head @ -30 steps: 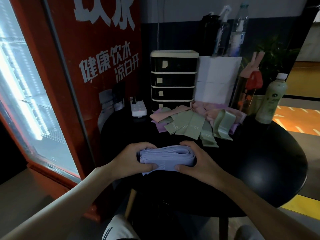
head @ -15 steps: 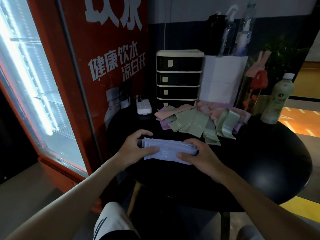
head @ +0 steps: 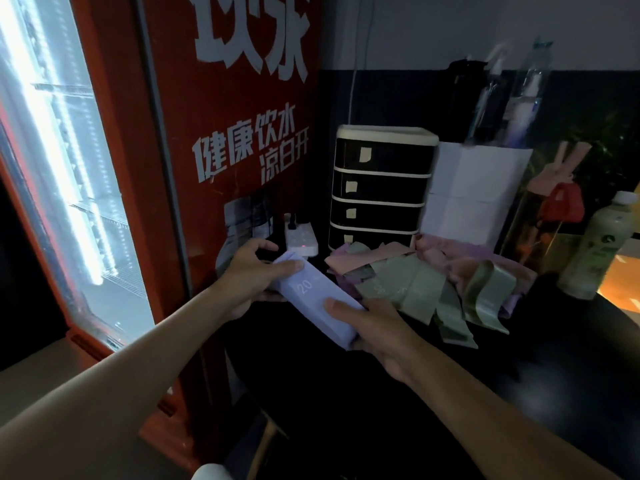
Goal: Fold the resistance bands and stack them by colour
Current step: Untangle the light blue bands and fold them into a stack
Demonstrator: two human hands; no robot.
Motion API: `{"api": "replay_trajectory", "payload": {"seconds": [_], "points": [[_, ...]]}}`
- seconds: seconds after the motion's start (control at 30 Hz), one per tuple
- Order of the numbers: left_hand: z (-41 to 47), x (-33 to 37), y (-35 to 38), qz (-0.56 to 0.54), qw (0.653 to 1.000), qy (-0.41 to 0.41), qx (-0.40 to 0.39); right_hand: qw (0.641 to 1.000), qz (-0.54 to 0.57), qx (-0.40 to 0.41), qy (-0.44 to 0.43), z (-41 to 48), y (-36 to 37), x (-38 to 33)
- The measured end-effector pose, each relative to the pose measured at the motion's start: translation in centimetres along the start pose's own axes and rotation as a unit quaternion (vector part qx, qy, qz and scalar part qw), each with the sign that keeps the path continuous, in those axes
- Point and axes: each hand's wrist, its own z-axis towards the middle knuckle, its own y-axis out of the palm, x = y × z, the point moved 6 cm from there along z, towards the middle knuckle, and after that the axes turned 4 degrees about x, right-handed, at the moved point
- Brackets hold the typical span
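Folded lavender fabric resistance-band stack [head: 317, 299] at 9 o'clock side of dark round surface [head: 554, 375]. Left hand [head: 249, 275] grips far end, right hand [head: 374, 327] near end. Probably light, soft, splay-prone: clamp both ends.

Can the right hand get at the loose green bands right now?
Probably not yet: the right hand grips the folded lilac band stack with the left hand. The loose green resistance bands lie just beside it, nothing between, so once freed it should reach.
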Motion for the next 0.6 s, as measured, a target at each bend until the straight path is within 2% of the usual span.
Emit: {"api": "replay_trajectory", "payload": {"seconds": [0.17, 0.37, 0.5, 0.6], "points": [[5.4, 0.0, -1.6, 0.049, 0.998, 0.02, 0.034, 0.997, -0.028, 0.031, -0.06, 3.5, 3.4, -1.5], [10.5, -2.1, -3.0, 0.095, 0.994, 0.021, 0.046, 0.984, -0.123, 0.123, -0.041, 9.0, 4.2, -0.9], [11.9, -2.9, -2.2, 0.103, 0.994, 0.035, 0.031, 0.949, -0.219, 0.205, -0.093, 9.3, 3.7, -1.5], [12.5, -3.6, -1.2, 0.135, 0.988, 0.08, 0.013, 0.901, -0.301, 0.273, -0.155, 8.4, 3.3, -1.5]]}}
